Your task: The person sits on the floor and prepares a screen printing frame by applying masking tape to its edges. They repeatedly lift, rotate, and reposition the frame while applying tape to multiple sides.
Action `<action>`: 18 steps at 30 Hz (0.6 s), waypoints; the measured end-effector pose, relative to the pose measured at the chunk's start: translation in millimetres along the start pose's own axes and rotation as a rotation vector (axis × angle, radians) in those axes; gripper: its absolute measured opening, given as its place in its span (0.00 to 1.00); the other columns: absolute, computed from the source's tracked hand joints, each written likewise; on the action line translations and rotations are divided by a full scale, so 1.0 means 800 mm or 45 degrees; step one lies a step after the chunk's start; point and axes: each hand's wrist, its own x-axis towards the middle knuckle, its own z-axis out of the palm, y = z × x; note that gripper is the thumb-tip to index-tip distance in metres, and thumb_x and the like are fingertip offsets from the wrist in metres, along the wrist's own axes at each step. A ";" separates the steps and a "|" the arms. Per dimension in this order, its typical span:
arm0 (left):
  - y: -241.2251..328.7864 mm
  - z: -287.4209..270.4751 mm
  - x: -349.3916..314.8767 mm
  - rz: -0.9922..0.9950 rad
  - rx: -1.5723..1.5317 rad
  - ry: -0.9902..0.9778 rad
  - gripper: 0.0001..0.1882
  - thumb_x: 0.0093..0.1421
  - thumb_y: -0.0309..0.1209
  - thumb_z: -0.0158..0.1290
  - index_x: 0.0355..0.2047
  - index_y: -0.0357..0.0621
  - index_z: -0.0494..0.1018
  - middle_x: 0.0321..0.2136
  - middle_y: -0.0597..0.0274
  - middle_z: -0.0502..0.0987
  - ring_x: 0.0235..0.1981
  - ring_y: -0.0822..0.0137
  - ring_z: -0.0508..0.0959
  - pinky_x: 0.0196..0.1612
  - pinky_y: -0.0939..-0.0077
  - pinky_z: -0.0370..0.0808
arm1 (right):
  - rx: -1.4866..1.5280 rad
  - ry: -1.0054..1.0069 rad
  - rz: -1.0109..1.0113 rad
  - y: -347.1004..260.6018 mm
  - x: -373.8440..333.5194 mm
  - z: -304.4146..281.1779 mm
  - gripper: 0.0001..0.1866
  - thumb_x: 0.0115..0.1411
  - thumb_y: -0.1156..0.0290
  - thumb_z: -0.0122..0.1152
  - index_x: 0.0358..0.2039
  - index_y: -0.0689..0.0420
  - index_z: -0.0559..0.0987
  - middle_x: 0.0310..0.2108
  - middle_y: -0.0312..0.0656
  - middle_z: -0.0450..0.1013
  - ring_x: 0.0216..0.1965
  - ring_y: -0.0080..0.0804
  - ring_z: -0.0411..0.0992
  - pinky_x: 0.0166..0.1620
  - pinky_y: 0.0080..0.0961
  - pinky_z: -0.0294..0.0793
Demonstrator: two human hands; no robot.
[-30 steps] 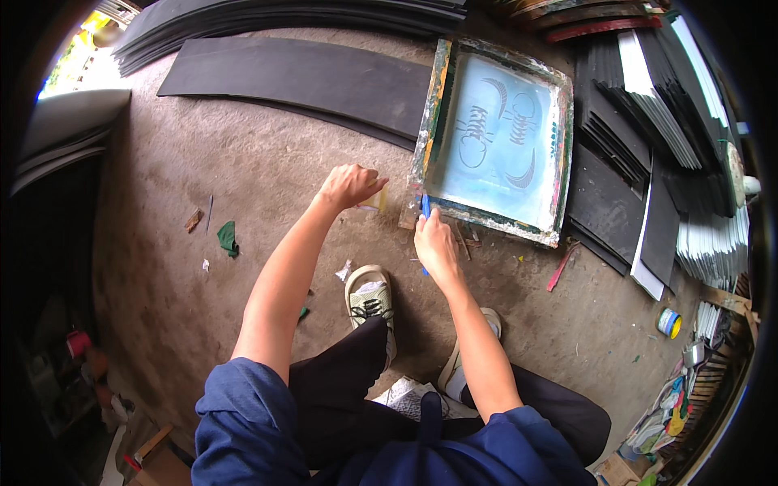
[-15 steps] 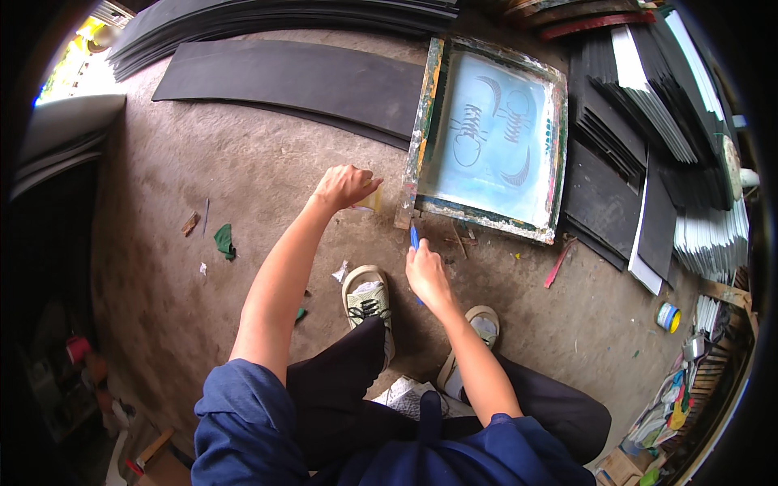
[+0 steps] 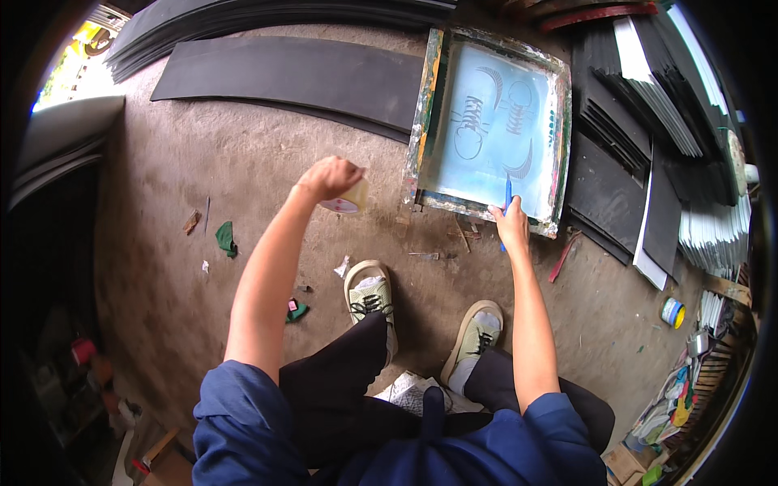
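My left hand [image 3: 331, 177] is closed on a yellowish, see-through piece [image 3: 355, 195] with a white and red patch, perhaps a roll of clear tape, held above the concrete floor. My right hand [image 3: 510, 222] grips a slim blue pen-like tool [image 3: 508, 192], tip pointing away from me, over the near edge of a screen-printing frame [image 3: 413, 154]. The frame's paint-stained wooden border surrounds a pale blue mesh [image 3: 486, 174] with dark stencil designs. Whether the tool touches the mesh, I cannot tell.
Black sheets [image 3: 284, 77] lie left of the frame, with a taller stack [image 3: 275, 28] behind. More black and white sheets [image 3: 612, 194] are piled at right. A small paint tub [image 3: 673, 313] and green scraps [image 3: 226, 238] lie on the floor near my shoes [image 3: 370, 296].
My right hand has moved right and away from me with the blue tool, over the frame's near edge. My left hand has shifted slightly left, showing more of the yellowish piece.
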 end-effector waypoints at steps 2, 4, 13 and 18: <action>-0.008 -0.013 -0.005 -0.104 -0.076 -0.020 0.20 0.57 0.45 0.44 0.36 0.41 0.75 0.27 0.44 0.76 0.31 0.52 0.77 0.36 0.61 0.74 | -0.056 0.022 0.026 0.005 0.003 0.000 0.21 0.54 0.62 0.58 0.37 0.63 0.61 0.28 0.55 0.73 0.32 0.54 0.72 0.34 0.42 0.70; -0.004 -0.031 -0.027 -0.287 -0.158 0.025 0.20 0.55 0.44 0.45 0.38 0.40 0.74 0.30 0.44 0.76 0.32 0.52 0.77 0.36 0.61 0.73 | -0.018 0.152 -0.020 0.000 -0.001 -0.001 0.20 0.54 0.63 0.57 0.37 0.63 0.61 0.26 0.54 0.72 0.30 0.53 0.72 0.31 0.42 0.70; -0.008 -0.031 -0.026 -0.001 0.063 0.602 0.17 0.49 0.40 0.51 0.35 0.40 0.69 0.30 0.55 0.73 0.36 0.58 0.73 0.41 0.65 0.69 | 0.547 -0.027 -0.498 -0.204 -0.061 0.111 0.14 0.56 0.66 0.53 0.39 0.60 0.65 0.26 0.50 0.69 0.30 0.48 0.71 0.35 0.38 0.69; -0.001 0.006 -0.026 -0.121 0.337 0.630 0.17 0.53 0.39 0.51 0.39 0.43 0.67 0.36 0.60 0.70 0.42 0.63 0.69 0.45 0.67 0.66 | 0.459 -0.123 -0.301 -0.240 -0.053 0.204 0.19 0.53 0.72 0.55 0.41 0.69 0.63 0.41 0.62 0.62 0.44 0.58 0.63 0.48 0.41 0.64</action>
